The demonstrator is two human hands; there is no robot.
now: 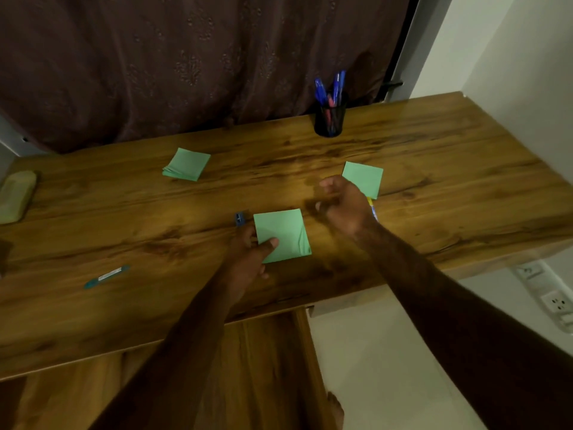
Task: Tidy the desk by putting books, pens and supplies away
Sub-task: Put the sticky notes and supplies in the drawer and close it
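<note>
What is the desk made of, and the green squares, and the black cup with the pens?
The desk looks like wood or wood-look laminate: brown grain, soft sheen. The green squares look like thin matte paper; one corner curls. The black cup seems mesh, maybe metal: pens show through.

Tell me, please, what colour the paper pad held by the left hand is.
Light green; the pad shows best in the head view, pinched by the left hand.

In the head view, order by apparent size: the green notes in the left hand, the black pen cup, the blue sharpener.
1. green notes, near the camera.
2. black pen cup, farther away, so this rank is unsure.
3. blue sharpener, clearly smallest.
</note>
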